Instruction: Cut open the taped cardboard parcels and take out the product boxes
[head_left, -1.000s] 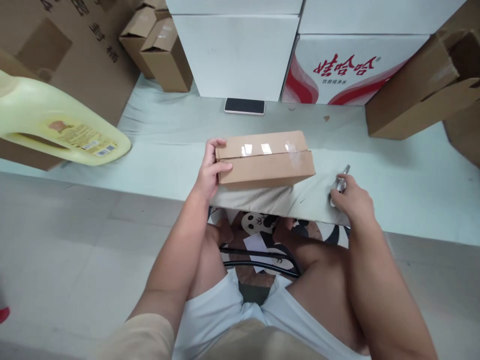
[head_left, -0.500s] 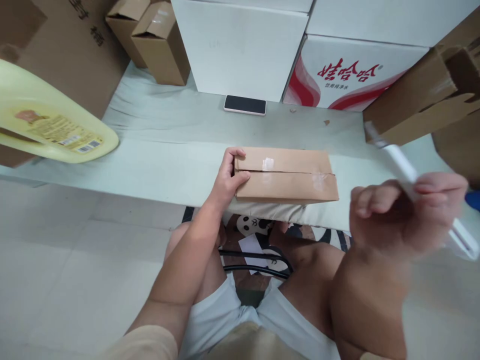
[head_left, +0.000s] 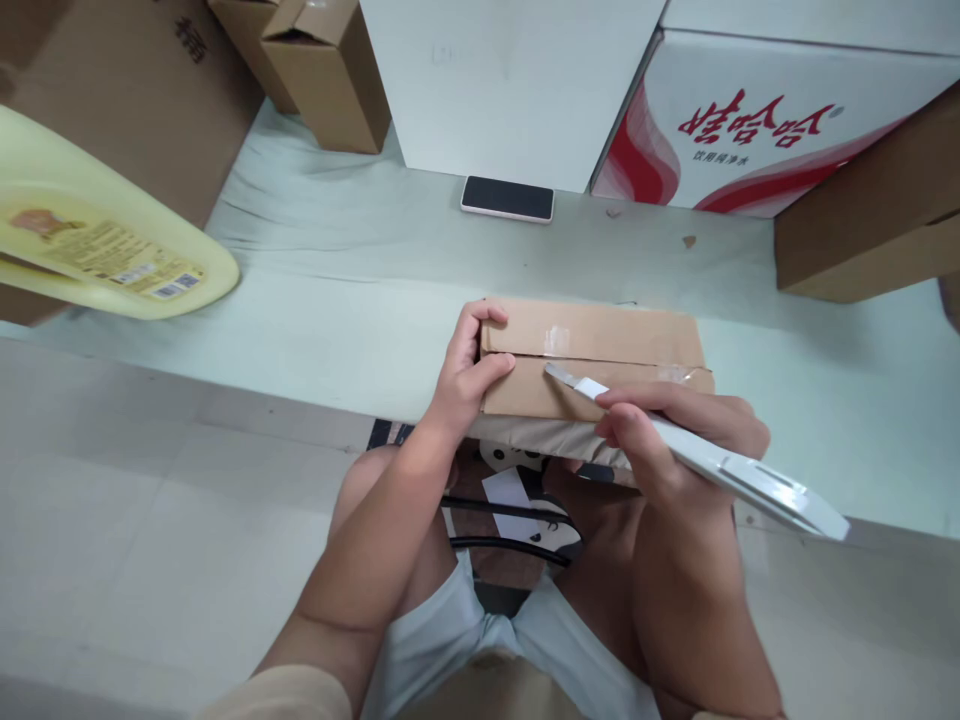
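A small brown cardboard box [head_left: 600,335] lies at the front edge of the cloth-covered table, its top flaps meeting along a lengthwise seam with bits of clear tape. My left hand [head_left: 469,365] grips the box's left end, thumb on the front flap and fingers over the rear one. In my right hand [head_left: 675,435] is a white utility knife [head_left: 709,455] with its blade out. The blade's tip is over the front flap, just below the seam; whether it touches the cardboard I cannot tell.
A phone [head_left: 507,199] lies behind the box, before a white carton [head_left: 510,90]. A red-and-white carton [head_left: 757,130] and a brown box [head_left: 862,210] stand at right. On the left are a yellow bottle [head_left: 112,230], a large carton [head_left: 135,110] and smaller boxes [head_left: 330,85].
My right hand has brought the knife from the far right in to the left, over the box. My left hand keeps its hold on the box end. The view has shifted slightly.
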